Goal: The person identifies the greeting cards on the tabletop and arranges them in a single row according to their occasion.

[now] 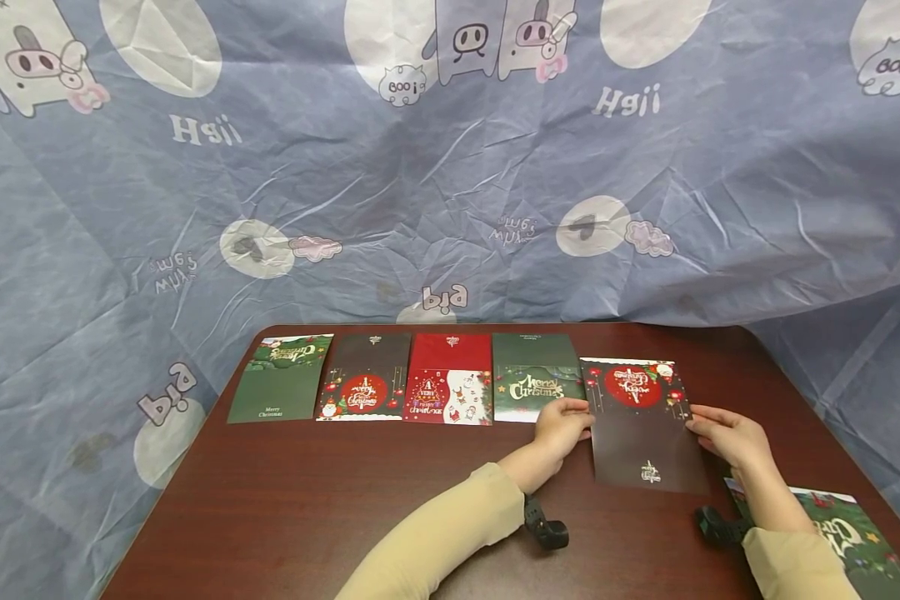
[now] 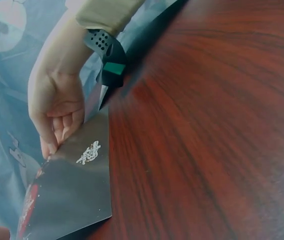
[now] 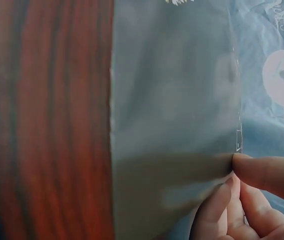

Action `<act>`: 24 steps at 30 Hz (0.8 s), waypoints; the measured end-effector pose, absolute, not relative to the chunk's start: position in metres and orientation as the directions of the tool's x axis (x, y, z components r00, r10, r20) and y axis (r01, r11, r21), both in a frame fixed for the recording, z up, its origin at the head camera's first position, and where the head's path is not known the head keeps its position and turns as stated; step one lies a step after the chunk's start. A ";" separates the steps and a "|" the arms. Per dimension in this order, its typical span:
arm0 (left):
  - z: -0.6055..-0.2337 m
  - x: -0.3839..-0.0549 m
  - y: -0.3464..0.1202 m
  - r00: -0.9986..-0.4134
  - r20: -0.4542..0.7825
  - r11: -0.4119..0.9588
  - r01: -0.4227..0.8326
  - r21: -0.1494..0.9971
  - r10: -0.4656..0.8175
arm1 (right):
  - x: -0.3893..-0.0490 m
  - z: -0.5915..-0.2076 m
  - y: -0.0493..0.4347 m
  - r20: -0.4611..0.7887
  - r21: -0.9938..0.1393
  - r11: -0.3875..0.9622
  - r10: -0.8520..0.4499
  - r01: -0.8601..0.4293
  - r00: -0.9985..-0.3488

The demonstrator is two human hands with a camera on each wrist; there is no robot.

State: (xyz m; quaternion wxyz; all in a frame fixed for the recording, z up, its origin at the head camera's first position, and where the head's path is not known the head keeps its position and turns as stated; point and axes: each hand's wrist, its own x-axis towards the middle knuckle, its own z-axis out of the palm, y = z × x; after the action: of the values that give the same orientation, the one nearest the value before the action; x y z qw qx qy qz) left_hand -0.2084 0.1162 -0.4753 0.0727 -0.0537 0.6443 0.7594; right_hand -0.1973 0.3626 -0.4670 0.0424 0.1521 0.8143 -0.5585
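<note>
A dark Christmas greeting card (image 1: 645, 442), unfolded, is held between my two hands at the right of the table. Its printed half with a red circle lies at the far end, and its lettering is upside down. My left hand (image 1: 561, 435) holds the left edge; only a fingertip of it shows in the left wrist view. My right hand (image 1: 737, 437) pinches the right edge, thumb (image 3: 262, 170) on top and fingers beneath. The card's near part looks slightly raised off the table.
Several unfolded cards stand in a row at the back: a green card (image 1: 276, 392), dark card (image 1: 371, 354), red card (image 1: 450, 354) and another green card (image 1: 532, 354). Another green card (image 1: 870, 537) lies front right, partly under my right forearm. A patterned blue cloth (image 1: 420, 183) hangs behind the table (image 1: 330, 500).
</note>
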 end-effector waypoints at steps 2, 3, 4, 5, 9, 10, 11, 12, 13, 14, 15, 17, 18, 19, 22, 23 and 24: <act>-0.474 -0.210 0.118 -0.981 -0.186 -0.143 -0.192 0.971 0.052 | -0.200 -0.467 0.364 -0.253 -0.902 0.302 0.213 0.309 -0.944; -0.473 -0.210 0.118 -0.980 -0.189 -0.133 -0.195 0.972 0.058 | -0.201 -0.467 0.364 -0.257 -0.904 0.291 0.215 0.313 -0.942; -0.473 -0.211 0.119 -0.979 -0.193 -0.123 -0.199 0.972 0.061 | -0.202 -0.468 0.365 -0.263 -0.905 0.282 0.217 0.319 -0.940; -0.472 -0.211 0.119 -0.979 -0.195 -0.110 -0.202 0.973 0.064 | -0.203 -0.468 0.366 -0.268 -0.906 0.274 0.218 0.323 -0.938; -0.471 -0.214 0.121 -0.976 -0.204 -0.091 -0.210 0.973 0.079 | -0.207 -0.469 0.367 -0.273 -0.910 0.256 0.225 0.327 -0.935; -0.471 -0.215 0.121 -0.975 -0.205 -0.087 -0.213 0.973 0.086 | -0.208 -0.469 0.368 -0.274 -0.911 0.249 0.232 0.329 -0.933; -0.470 -0.216 0.122 -0.974 -0.207 -0.087 -0.215 0.973 0.092 | -0.209 -0.469 0.368 -0.273 -0.913 0.243 0.235 0.328 -0.933; -0.469 -0.217 0.122 -0.973 -0.210 -0.094 -0.218 0.971 0.096 | -0.209 -0.469 0.368 -0.272 -0.913 0.240 0.241 0.329 -0.932; -0.469 -0.218 0.122 -0.972 -0.213 -0.095 -0.222 0.970 0.103 | -0.210 -0.468 0.368 -0.271 -0.914 0.237 0.246 0.329 -0.931; -0.468 -0.219 0.122 -0.971 -0.215 -0.097 -0.226 0.969 0.108 | -0.211 -0.468 0.368 -0.273 -0.915 0.231 0.252 0.331 -0.928; -0.467 -0.221 0.123 -0.970 -0.218 -0.103 -0.229 0.968 0.112 | -0.211 -0.468 0.368 -0.273 -0.916 0.224 0.259 0.333 -0.926; -0.466 -0.223 0.124 -0.969 -0.221 -0.114 -0.233 0.966 0.112 | -0.213 -0.467 0.368 -0.275 -0.918 0.210 0.275 0.337 -0.921; -0.465 -0.224 0.124 -0.969 -0.221 -0.117 -0.234 0.965 0.111 | -0.214 -0.467 0.367 -0.276 -0.918 0.204 0.287 0.340 -0.917; -0.465 -0.225 0.125 -0.969 -0.222 -0.118 -0.234 0.965 0.109 | -0.215 -0.467 0.367 -0.276 -0.919 0.197 0.298 0.342 -0.914; -0.465 -0.227 0.127 -0.970 -0.221 -0.122 -0.232 0.965 0.103 | -0.219 -0.466 0.365 -0.269 -0.921 0.184 0.336 0.343 -0.903; -0.465 -0.227 0.128 -0.970 -0.220 -0.121 -0.232 0.965 0.101 | -0.221 -0.466 0.365 -0.267 -0.921 0.180 0.349 0.344 -0.898; -0.466 -0.228 0.129 -0.971 -0.219 -0.119 -0.230 0.966 0.099 | -0.222 -0.466 0.365 -0.262 -0.922 0.180 0.362 0.343 -0.895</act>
State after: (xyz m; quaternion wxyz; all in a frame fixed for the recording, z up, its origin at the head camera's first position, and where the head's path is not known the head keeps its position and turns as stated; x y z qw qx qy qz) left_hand -0.2275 0.1286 -0.4655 0.1104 -0.0500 0.6545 0.7463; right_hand -0.2219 0.3650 -0.4663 -0.0081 0.2295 0.7681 -0.5977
